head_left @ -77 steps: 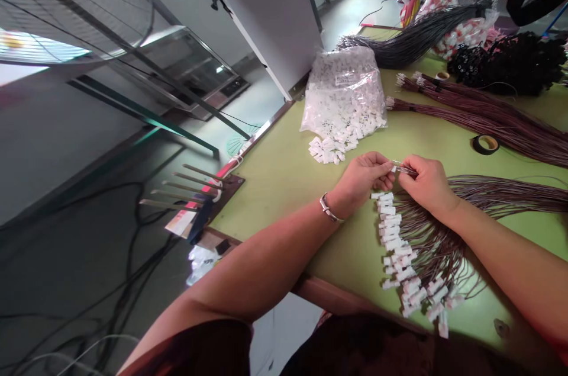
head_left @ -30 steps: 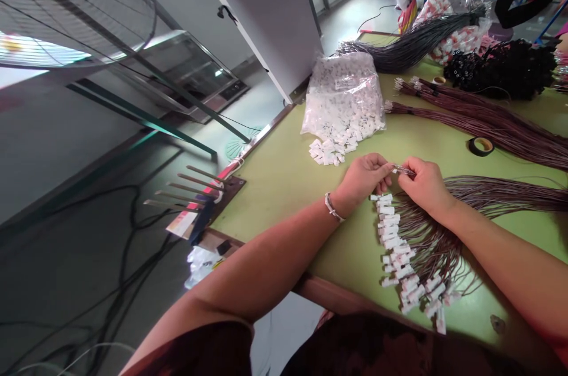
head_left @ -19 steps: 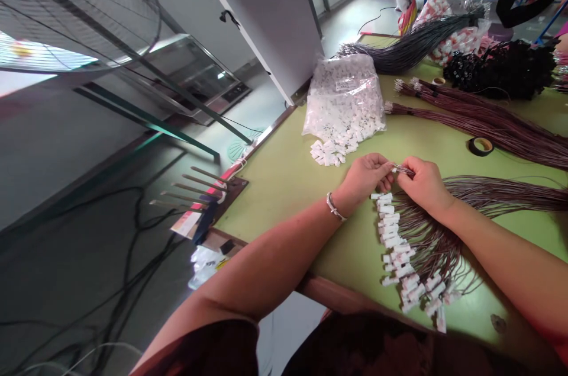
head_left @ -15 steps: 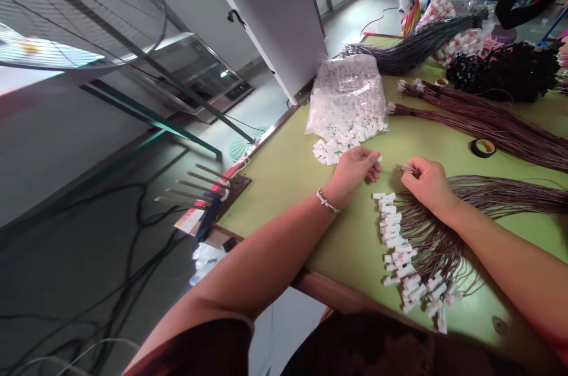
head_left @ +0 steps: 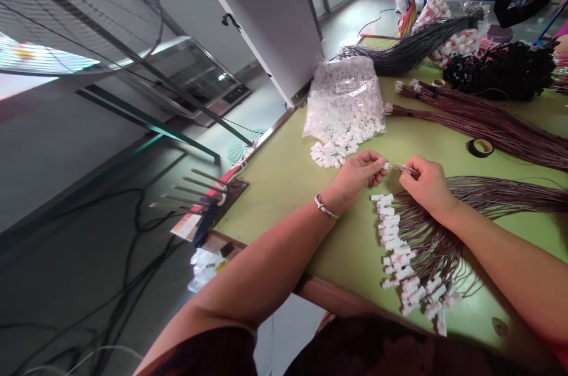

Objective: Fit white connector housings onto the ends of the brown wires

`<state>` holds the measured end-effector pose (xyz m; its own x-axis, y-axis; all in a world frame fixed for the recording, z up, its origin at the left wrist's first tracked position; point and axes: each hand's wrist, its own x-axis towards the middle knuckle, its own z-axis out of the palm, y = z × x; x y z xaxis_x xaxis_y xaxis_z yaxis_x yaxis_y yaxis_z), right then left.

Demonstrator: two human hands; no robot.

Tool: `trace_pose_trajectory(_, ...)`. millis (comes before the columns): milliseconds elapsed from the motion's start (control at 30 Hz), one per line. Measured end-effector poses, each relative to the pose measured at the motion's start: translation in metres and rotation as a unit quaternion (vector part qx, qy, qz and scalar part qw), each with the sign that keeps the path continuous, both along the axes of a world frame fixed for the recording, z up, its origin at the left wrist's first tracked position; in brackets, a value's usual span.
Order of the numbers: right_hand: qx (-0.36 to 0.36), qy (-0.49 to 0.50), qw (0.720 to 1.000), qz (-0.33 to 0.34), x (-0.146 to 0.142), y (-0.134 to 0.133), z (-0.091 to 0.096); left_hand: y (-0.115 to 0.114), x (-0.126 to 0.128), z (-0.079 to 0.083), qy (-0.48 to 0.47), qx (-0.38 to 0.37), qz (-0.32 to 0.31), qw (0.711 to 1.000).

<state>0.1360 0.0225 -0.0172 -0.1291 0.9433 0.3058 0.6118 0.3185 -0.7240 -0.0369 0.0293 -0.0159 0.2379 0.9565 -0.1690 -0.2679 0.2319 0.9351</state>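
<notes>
My left hand (head_left: 361, 173) pinches a small white connector housing (head_left: 386, 166) between thumb and fingers. Facing it, my right hand (head_left: 425, 179) is closed round several thin brown wires, whose metal-tipped ends (head_left: 402, 167) point at the housing. The tips and the housing are very close; whether they touch I cannot tell. Below my hands lies a row of wires fitted with white connectors (head_left: 393, 231), their brown leads (head_left: 488, 191) running off to the right. A heap of loose white housings (head_left: 327, 154) spills from a clear plastic bag (head_left: 344, 97) beyond my left hand.
Bundles of brown wires (head_left: 483, 118), a roll of black tape (head_left: 480, 148), a black pile (head_left: 501, 74) and dark cables (head_left: 394, 56) occupy the table's far right. A pronged rack (head_left: 222, 192) sits at the left edge. A wire-caged fan (head_left: 89, 9) stands upper left.
My left hand has moved slightly right with the white housing, closing the gap to the wire tips. My right hand has stayed nearly in place. The view has shifted a little.
</notes>
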Motion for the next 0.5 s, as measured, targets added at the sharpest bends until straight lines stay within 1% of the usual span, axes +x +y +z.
trace_pose_trajectory(233,-0.006,-0.005,1.0,0.009,-0.0011,-0.0016,0.003,0.0005,-0.0012,-0.0007,0.01,0.009,-0.014,1.0)
trace_pose_trajectory(333,-0.025,0.008,1.0,0.008,-0.0015,-0.0012,0.0043,0.0006,-0.0004,-0.0021,0.035,0.043,-0.011,0.998)
trace_pose_trajectory(500,-0.08,0.06,0.995,0.025,-0.0015,0.0014,0.0046,-0.0007,0.0039,-0.0042,0.12,0.117,0.009,0.986)
